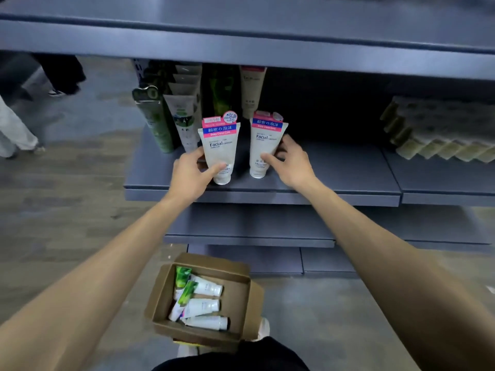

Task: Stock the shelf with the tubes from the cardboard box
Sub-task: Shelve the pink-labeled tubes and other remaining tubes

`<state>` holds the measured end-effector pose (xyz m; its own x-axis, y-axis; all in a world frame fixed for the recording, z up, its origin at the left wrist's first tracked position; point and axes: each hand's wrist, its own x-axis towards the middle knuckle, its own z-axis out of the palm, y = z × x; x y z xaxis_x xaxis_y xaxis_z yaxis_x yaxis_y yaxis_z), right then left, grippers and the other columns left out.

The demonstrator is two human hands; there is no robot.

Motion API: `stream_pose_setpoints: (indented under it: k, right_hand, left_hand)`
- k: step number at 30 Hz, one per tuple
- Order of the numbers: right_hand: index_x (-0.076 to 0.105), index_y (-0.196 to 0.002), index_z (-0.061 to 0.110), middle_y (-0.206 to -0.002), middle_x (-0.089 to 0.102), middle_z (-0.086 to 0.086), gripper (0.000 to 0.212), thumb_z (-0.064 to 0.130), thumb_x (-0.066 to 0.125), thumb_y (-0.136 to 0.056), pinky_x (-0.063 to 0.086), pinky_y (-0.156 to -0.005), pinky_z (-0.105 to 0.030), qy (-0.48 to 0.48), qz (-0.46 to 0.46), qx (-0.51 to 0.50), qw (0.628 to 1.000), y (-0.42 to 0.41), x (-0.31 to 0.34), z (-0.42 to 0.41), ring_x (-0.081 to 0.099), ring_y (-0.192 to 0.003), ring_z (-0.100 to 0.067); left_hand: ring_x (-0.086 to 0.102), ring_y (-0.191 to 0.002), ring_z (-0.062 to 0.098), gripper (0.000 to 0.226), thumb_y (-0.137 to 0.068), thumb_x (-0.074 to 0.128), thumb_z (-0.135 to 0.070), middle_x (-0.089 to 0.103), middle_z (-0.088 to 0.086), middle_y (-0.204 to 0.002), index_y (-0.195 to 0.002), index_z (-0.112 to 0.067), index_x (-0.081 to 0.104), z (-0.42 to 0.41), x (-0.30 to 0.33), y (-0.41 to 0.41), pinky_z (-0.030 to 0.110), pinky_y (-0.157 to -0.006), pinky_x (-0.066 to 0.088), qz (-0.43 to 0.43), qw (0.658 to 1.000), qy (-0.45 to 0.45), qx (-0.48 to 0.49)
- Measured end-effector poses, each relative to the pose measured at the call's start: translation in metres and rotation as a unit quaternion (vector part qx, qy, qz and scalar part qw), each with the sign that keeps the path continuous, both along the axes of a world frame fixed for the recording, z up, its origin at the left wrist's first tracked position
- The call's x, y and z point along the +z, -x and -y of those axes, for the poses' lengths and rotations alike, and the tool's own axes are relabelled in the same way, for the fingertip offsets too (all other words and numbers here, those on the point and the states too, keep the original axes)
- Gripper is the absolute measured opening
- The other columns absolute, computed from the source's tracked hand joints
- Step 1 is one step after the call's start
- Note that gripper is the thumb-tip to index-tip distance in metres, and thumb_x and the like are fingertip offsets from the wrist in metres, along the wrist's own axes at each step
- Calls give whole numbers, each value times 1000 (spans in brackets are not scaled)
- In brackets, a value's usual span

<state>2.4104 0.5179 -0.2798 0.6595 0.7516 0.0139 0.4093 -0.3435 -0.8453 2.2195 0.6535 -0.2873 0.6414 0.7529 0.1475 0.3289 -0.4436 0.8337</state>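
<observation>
A person stands two white facial cleanser tubes cap-down on a dark blue shelf (334, 180), one in each hand. The left hand (191, 174) curls round the lower part of the left tube (220, 149), thumb across its front and fingers behind it. The right hand (290, 163) grips the right tube (265, 145) near its base, thumb on the front and fingers wrapped behind. The two tubes stand side by side near the shelf's front edge, a gap between them, each with a pink and blue label band across the crimped top.

Behind and to the left of them, rows of green tubes (154, 121) and white tubes (184, 119) already fill the shelf's left end, and a beige tube (250, 89) stands farther back in shadow. On the neighbouring shelf section at right lies a row of pale yellowish packs (439, 140).

Below, an open cardboard box (242, 298) sits on the floor by the person's feet, in front of the lowest shelves. Inside it lie several more tubes (203, 306), mostly white with white caps, and two with green ends (183, 277) at the left side of the box. At far left, the legs of other people (18, 132) show on the wooden floor.
</observation>
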Motion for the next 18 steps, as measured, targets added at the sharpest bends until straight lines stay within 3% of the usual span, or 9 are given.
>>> stream_pose_setpoints:
  k: [7, 10, 15, 18]
  right_hand:
    - [51, -128, 19, -120, 63, 4, 44, 28, 70, -89, 48, -86, -26, -2, -5, 5, 1000, -14, -3, -15, 59, -106, -13]
    - [53, -125, 18, -114, 64, 4, 41, 27, 70, -89, 50, -82, -26, 0, 0, 11, 1000, -21, 0, -24, 61, -100, -15]
    - [57, -126, 18, -114, 64, 6, 40, 25, 70, -89, 41, -68, -7, -3, 5, 12, 1000, -38, 0, -41, 59, -97, -9]
    - [57, -126, 17, -116, 67, 3, 42, 28, 70, -88, 49, -77, -20, 4, 29, 13, 1000, -48, 0, -53, 63, -97, -12]
  left_hand:
    - [67, -90, 4, 35, -83, 76, -27, 71, -10, -106, -117, -19, 69, -3, -9, -3, 4, -72, 44, -26, 999, 9, 21]
    - [68, -90, 4, 35, -84, 76, -26, 72, -9, -107, -117, -19, 69, -2, -11, -7, 3, -72, 45, -27, 999, 12, 22]
    - [68, -91, -1, 32, -84, 76, -26, 72, -11, -105, -114, -20, 69, -7, -16, -16, 14, -81, 52, -9, 999, 24, 30]
    - [69, -88, -1, 32, -83, 76, -28, 73, -13, -103, -114, -23, 69, -8, -21, -19, 16, -80, 53, -2, 999, 10, 36]
